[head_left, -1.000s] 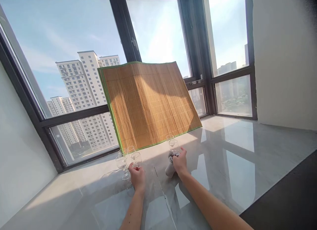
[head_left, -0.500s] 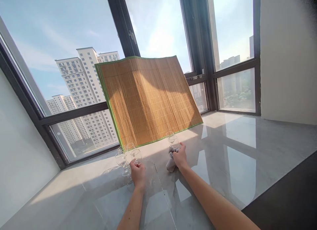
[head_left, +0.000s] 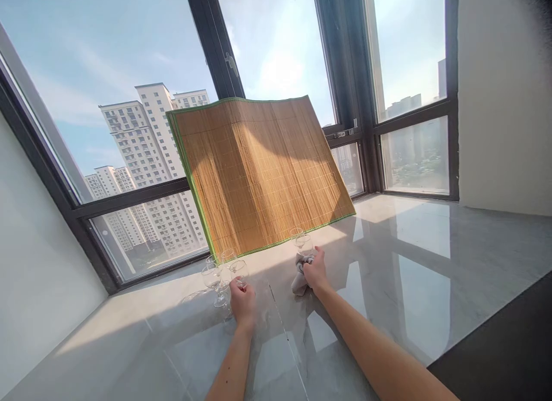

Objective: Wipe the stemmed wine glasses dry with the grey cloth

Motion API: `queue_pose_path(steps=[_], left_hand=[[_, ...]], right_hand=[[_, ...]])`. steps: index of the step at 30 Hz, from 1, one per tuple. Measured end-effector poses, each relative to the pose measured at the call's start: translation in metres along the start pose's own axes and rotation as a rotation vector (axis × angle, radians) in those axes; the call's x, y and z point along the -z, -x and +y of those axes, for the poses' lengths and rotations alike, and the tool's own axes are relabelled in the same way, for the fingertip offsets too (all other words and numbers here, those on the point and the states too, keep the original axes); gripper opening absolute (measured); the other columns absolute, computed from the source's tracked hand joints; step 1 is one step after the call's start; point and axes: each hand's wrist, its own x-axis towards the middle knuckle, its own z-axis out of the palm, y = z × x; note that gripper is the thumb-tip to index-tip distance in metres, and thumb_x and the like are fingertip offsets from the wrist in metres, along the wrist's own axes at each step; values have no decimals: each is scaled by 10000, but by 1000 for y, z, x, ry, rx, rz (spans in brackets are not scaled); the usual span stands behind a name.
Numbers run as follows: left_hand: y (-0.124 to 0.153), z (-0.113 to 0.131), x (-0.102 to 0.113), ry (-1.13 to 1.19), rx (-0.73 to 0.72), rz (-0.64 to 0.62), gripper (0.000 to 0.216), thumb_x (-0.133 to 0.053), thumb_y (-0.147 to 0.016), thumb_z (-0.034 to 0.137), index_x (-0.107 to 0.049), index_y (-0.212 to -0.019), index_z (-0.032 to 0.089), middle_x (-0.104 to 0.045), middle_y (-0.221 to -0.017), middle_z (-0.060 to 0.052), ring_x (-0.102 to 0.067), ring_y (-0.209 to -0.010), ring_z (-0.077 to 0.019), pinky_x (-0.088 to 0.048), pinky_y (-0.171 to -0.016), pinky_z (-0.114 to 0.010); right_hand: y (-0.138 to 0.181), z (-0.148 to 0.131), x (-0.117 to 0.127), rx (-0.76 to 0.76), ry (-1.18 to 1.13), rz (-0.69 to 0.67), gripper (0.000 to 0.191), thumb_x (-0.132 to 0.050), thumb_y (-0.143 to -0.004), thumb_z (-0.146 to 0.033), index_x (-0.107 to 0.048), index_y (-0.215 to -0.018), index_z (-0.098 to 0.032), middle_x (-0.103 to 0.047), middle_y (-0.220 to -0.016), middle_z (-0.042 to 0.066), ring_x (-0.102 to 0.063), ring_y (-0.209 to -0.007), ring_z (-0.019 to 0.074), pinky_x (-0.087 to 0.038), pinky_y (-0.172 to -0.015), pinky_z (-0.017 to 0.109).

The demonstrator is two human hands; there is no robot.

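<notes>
My left hand (head_left: 244, 300) is closed round the stem of a clear wine glass (head_left: 238, 270) that stands on the polished stone sill (head_left: 409, 274). Two or three more wine glasses (head_left: 214, 277) stand close together just left of it. My right hand (head_left: 316, 270) is closed on a crumpled grey cloth (head_left: 299, 277) lying on the sill. Just beyond that hand stand two more clear wine glasses (head_left: 299, 240), touching or nearly touching the cloth.
A bamboo mat with green edging (head_left: 259, 171) leans upright against the window frame (head_left: 215, 50) behind the glasses. White walls close the sill at the left (head_left: 38, 274) and right (head_left: 504, 102). A dark floor edge (head_left: 509, 355) lies at the lower right.
Both hands stay on the same things; they have shifted only slightly as the head camera tilted and moved a little.
</notes>
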Motion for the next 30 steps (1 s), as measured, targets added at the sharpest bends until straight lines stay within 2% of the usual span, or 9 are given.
queue_pose_path(steps=[4,6,8,13,17,20,26,28,30], left_hand=[[1,2,0,-21,-18,0,352,-484,-831,247,-497,-1183,243,-661,-851,-7,-634,-737,-188,-402,-638,-268],[3,4,0,-37,-28,4,346,-469,-856,251,-489,-1201,235,-670,-872,-22,-639,-760,-196,-403,-645,-271],[5,6,0,-48,-57,18,359,-451,-891,271,-466,-1247,227,-683,-909,-45,-648,-803,-208,-407,-661,-276],[17,10,-2,-79,-236,-18,423,-409,-952,332,-418,-1354,203,-703,-970,-86,-661,-882,-229,-413,-703,-283],[29,18,-4,-156,-400,-191,483,-414,-958,381,-443,-1391,169,-708,-885,-69,-664,-814,-215,-404,-686,-268],[38,24,-4,-216,-456,-267,536,-409,-962,406,-421,-1436,157,-708,-843,-55,-659,-767,-201,-389,-653,-259],[40,29,-2,-405,-453,-225,544,-421,-964,357,-397,-1472,162,-724,-854,-66,-663,-801,-213,-382,-656,-272],[39,27,-3,-484,-454,-212,497,-475,-939,302,-468,-1422,187,-724,-838,-63,-665,-804,-218,-381,-670,-280],[38,25,-6,-555,-508,-202,370,-513,-912,252,-605,-1265,192,-716,-822,-67,-663,-819,-224,-387,-713,-295]], right_hand=[[14,-13,4,-3,57,138,921,-514,-652,-149,-109,-1478,-189,-438,-1350,173,-556,-1130,263,-477,-927,332],[25,-24,5,65,103,229,842,-479,-736,-160,-82,-1478,-204,-429,-1333,171,-528,-1166,251,-443,-975,340],[35,-34,3,189,114,245,756,-428,-805,-164,-75,-1473,-213,-444,-1301,159,-507,-1186,234,-412,-1012,348],[51,-44,-7,484,74,51,631,-454,-815,-156,-262,-1408,-247,-513,-1192,107,-540,-1098,231,-419,-989,367],[50,-37,-15,508,63,-95,603,-488,-775,-134,-336,-1349,-237,-542,-1120,89,-564,-986,216,-446,-921,362],[46,-31,-17,540,106,-151,627,-501,-711,-90,-374,-1309,-231,-563,-1088,75,-569,-935,203,-455,-880,356],[50,-36,-14,661,198,-306,730,-490,-630,-17,-382,-1311,-256,-616,-927,12,-569,-781,173,-452,-736,289],[55,-41,-14,697,161,-360,737,-493,-635,-9,-382,-1318,-263,-623,-926,7,-573,-773,165,-454,-730,278],[58,-45,-14,728,123,-395,728,-487,-640,2,-387,-1313,-258,-633,-943,11,-584,-800,164,-460,-751,278]])
